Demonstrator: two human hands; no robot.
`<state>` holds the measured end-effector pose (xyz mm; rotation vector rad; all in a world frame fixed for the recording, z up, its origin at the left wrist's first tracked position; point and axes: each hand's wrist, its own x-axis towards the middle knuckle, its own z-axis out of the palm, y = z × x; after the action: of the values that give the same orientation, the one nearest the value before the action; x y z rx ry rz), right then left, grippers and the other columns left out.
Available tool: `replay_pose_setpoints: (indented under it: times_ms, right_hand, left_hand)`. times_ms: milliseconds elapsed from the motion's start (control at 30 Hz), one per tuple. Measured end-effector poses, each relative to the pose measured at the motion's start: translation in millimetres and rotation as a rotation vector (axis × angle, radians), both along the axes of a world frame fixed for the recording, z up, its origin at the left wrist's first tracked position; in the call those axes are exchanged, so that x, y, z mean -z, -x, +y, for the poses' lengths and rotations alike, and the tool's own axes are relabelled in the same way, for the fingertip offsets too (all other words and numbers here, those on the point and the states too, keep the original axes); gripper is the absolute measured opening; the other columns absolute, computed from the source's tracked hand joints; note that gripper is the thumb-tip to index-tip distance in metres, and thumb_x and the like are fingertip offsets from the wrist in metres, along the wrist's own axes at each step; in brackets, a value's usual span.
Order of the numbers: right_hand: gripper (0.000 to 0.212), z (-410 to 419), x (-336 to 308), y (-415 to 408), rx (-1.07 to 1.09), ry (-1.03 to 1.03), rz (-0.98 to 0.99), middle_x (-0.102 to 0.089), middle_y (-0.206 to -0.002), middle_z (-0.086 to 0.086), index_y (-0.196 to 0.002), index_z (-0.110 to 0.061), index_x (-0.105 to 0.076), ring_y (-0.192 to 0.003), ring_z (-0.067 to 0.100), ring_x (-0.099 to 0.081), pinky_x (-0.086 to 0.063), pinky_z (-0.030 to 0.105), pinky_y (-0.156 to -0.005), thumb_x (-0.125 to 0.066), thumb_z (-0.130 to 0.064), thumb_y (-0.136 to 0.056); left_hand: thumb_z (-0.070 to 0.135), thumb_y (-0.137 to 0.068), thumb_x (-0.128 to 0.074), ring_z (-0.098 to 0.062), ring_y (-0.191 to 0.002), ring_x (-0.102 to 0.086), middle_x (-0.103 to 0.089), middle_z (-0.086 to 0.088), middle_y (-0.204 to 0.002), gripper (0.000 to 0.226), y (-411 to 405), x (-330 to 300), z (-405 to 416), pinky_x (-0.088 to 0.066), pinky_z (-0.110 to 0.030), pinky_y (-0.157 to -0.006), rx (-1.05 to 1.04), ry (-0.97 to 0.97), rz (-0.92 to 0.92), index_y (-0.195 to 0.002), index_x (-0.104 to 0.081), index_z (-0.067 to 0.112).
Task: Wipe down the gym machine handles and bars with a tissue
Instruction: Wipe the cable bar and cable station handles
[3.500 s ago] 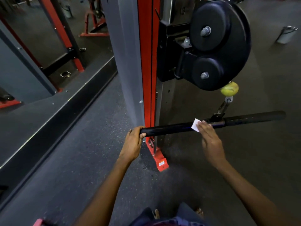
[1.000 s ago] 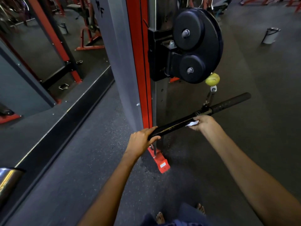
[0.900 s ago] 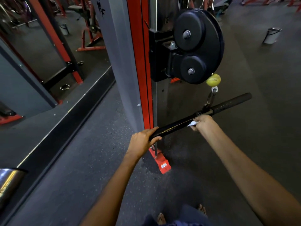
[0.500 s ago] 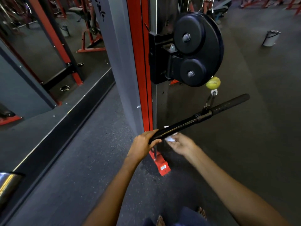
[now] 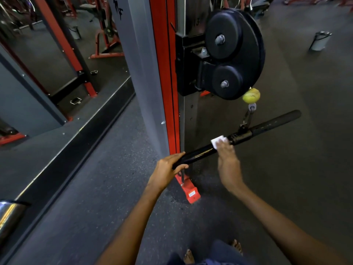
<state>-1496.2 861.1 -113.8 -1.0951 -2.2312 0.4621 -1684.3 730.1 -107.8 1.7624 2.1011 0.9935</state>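
The left hand (image 5: 168,168) grips the near end of the black bar (image 5: 267,125), while the right hand (image 5: 228,161), fingers straight, presses the white tissue (image 5: 217,140) onto the bar near its centre clip.

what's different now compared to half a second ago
The right hand slid the tissue from near the left hand up along the bar toward its middle clamp, now on top. The left hand keeps gripping the bar's near end.
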Motion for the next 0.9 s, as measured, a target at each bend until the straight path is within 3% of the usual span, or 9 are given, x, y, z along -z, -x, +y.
replay_pose_setpoints:
  times_ms: [100,167,233,367,467,633,767,833,900]
  right_hand:
    - [0.044,-44.1,2.8,25.1,-0.278,-0.137,-0.055,-0.048,-0.138,0.018,-0.130,0.004,-0.053,-0.132,0.030,-0.041,-0.018,0.030,-0.115,-0.039,0.002,-0.088]
    - [0.046,-38.9,0.4,21.6,-0.459,-0.293,-0.128,-0.053,-0.134,0.016,-0.126,0.002,-0.057,-0.128,0.027,-0.046,-0.024,0.033,-0.113,-0.036,-0.004,-0.085]
    - [0.048,-3.0,-5.7,6.4,-0.406,-0.300,-0.136,-0.057,-0.130,0.015,-0.124,0.000,-0.059,-0.126,0.028,-0.049,-0.026,0.034,-0.110,-0.036,-0.001,-0.083]
    - [0.048,54.9,-14.8,-13.9,-0.062,-0.126,-0.167,-0.063,-0.118,0.016,-0.117,-0.001,-0.062,-0.117,0.037,-0.055,-0.034,0.044,-0.105,-0.046,0.013,-0.074]
    - [0.048,25.5,-9.5,13.4,-0.084,-0.114,-0.085,-0.064,-0.116,0.019,-0.113,0.002,-0.064,-0.114,0.035,-0.058,-0.030,0.040,-0.109,-0.052,0.019,-0.070]
    - [0.053,-20.1,2.2,4.8,-0.388,-0.166,-0.045,-0.052,-0.136,0.014,-0.129,-0.001,-0.055,-0.130,0.023,-0.045,-0.026,0.027,-0.113,-0.050,0.013,-0.078]
    - [0.050,45.8,-14.0,-27.7,-0.208,-0.254,-0.099,-0.056,-0.131,0.017,-0.123,0.001,-0.060,-0.126,0.029,-0.047,-0.019,0.029,-0.114,-0.042,0.012,-0.077]
    - [0.057,66.7,-12.4,-41.2,-0.200,-0.246,-0.181,-0.056,-0.130,0.020,-0.123,0.005,-0.057,-0.127,0.031,-0.044,-0.014,0.025,-0.115,-0.049,0.021,-0.069]
    - [0.059,60.9,1.9,-54.7,-0.149,-0.196,-0.120,-0.053,-0.132,0.020,-0.126,0.007,-0.055,-0.129,0.027,-0.042,-0.015,0.018,-0.115,-0.047,0.023,-0.069]
  left_hand:
    - [0.032,-0.082,-0.072,-0.018,-0.107,-0.064,-0.068,-0.008,-0.121,0.053,0.5,1.8,-1.2,-0.032,-0.002,-0.094,-0.005,-0.003,-0.008,-0.128,-0.062,0.007]
    - [0.034,-0.082,-0.073,-0.017,-0.109,-0.064,-0.067,-0.007,-0.123,0.055,1.1,4.6,-2.4,-0.037,-0.010,-0.096,0.008,-0.005,0.001,-0.130,-0.061,0.009]
    - [0.036,-0.082,-0.072,-0.017,-0.110,-0.064,-0.066,-0.007,-0.124,0.057,0.8,5.2,-3.0,-0.042,-0.020,-0.098,0.006,-0.004,-0.018,-0.131,-0.060,0.010]
    - [0.033,-0.081,-0.073,-0.019,-0.110,-0.064,-0.066,-0.009,-0.124,0.057,-1.7,5.2,-2.7,-0.043,-0.023,-0.099,-0.006,-0.008,-0.036,-0.131,-0.060,0.009]
    - [0.032,-0.081,-0.074,-0.021,-0.108,-0.065,-0.067,-0.010,-0.122,0.056,-3.4,7.2,-1.3,-0.040,-0.017,-0.096,-0.010,-0.005,-0.028,-0.130,-0.060,0.008]
    - [0.034,-0.083,-0.071,-0.019,-0.110,-0.063,-0.066,-0.009,-0.124,0.056,-4.7,10.9,-1.2,-0.031,-0.005,-0.095,-0.021,0.002,-0.028,-0.132,-0.059,0.009]
    - [0.033,-0.082,-0.073,-0.020,-0.106,-0.065,-0.069,-0.009,-0.119,0.053,-5.7,10.1,-2.4,-0.035,-0.007,-0.092,-0.018,0.005,-0.025,-0.128,-0.062,0.007]
    - [0.033,-0.082,-0.073,-0.018,-0.107,-0.064,-0.068,-0.008,-0.119,0.053,-4.6,8.4,-1.3,-0.035,-0.007,-0.092,-0.024,0.009,-0.021,-0.128,-0.062,0.009]
    - [0.033,-0.082,-0.073,-0.018,-0.108,-0.064,-0.068,-0.008,-0.120,0.053,-3.5,8.2,0.0,-0.036,-0.010,-0.093,-0.026,0.007,-0.018,-0.128,-0.062,0.009]
